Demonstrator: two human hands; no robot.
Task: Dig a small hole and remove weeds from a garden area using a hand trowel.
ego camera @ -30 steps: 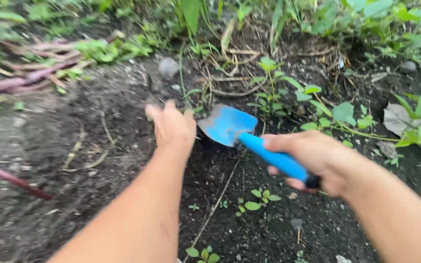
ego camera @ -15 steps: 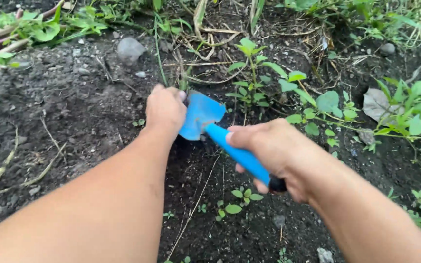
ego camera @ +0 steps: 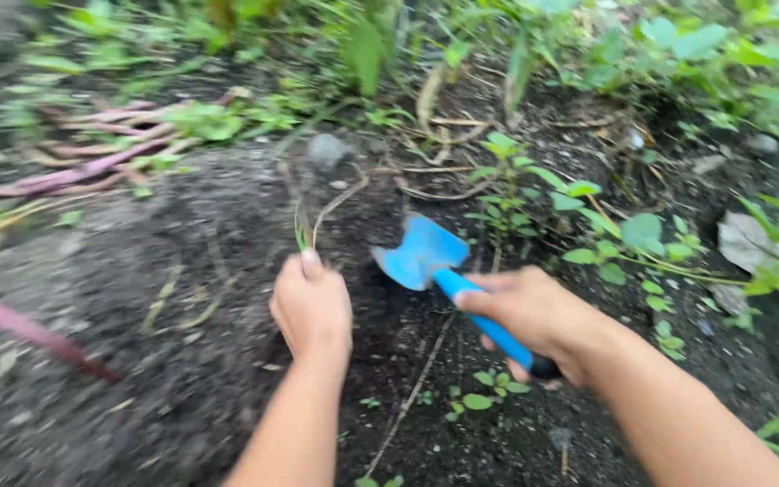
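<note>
Trowel (ego camera: 426, 254) handle mostly hidden inside right hand (ego camera: 534, 316), background blurred

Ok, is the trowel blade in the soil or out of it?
Out. The blue trowel blade shows whole above the dark soil, held by its handle in the right hand.

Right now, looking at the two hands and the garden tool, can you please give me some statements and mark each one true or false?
1. The right hand holds a blue trowel by its handle. True.
2. The left hand lies flat and open on the soil. False: it pinches thin weed stems.
3. The trowel blade is red. False: it is blue.
4. Purple stalks lie at upper left. True.
</note>
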